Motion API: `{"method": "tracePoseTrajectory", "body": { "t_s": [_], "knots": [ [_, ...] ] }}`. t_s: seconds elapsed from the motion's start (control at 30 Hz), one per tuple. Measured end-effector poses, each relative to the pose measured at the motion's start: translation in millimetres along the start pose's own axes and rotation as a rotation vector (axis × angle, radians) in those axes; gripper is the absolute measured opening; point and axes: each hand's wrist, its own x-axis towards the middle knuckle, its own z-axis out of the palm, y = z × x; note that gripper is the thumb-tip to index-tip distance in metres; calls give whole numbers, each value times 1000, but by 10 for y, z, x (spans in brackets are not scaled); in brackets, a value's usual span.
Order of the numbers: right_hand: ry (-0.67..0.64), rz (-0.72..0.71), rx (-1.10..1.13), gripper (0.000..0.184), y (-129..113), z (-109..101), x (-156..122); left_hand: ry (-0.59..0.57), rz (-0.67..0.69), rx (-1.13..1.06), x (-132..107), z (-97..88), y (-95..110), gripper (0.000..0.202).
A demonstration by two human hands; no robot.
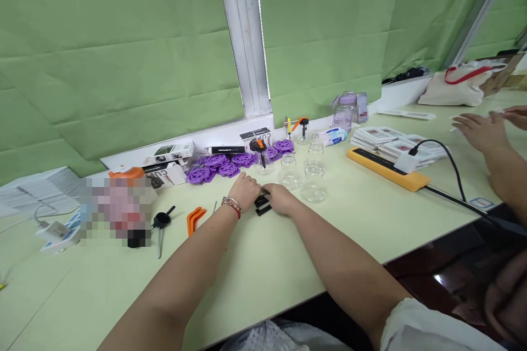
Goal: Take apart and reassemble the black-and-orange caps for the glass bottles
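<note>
Both hands meet over the middle of the table. My left hand, with bracelets at its wrist, has its fingers curled at the top of some black plastic parts. From the other side my right hand closes round the same parts. The fingers hide much of them, so their exact kind does not show. Just behind my right hand stand clear glass jars. A small glass vessel with a black and orange top stands behind my left hand. Orange curved handles lie left of my left forearm.
Purple round plastic parts and cup holder boxes line the wall. A black funnel-like part lies at left. Right are a yellow power strip, stacked cards and another person's hand. A lilac-lidded bottle stands behind.
</note>
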Motion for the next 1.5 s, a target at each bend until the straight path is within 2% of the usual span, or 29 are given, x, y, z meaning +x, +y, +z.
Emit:
{"method": "tracePoseTrajectory", "body": {
  "t_s": [0.2, 0.4, 0.57, 0.77, 1.17, 1.23, 1.33, 1.47, 1.5],
  "knots": [
    [-2, -8, -10, 20, -22, -15, -2, 23, -23, -19, -12, -35, -42, 21],
    [-3, 29, 14, 29, -29, -6, -1, -68, -369, -147, 77, 36, -173, 28],
    [-23, 42, 12, 34, -7, 8, 3, -195, -485, -229, 214, 178, -250, 24],
    [-34, 45, 25, 32, 11, -1, 8, -262, -480, -323, 300, 218, -209, 25],
    [-22, 55, 48, 26, -12, -10, -10, -300, -400, -459, 219, 93, -168, 41],
    [-24, 55, 47, 26, -30, -27, -26, -278, -408, -474, 178, 33, -209, 46],
    [-19, 45, 33, 26, -54, -50, -50, -231, -433, -495, 9, -120, -372, 50],
    [-13, 44, 39, 25, -71, -57, -67, -172, -445, -505, -513, -391, -642, 35],
    [-5, 46, 40, 26, -79, -56, -70, -198, -477, -488, -676, -452, -675, 32]
  ]
}}
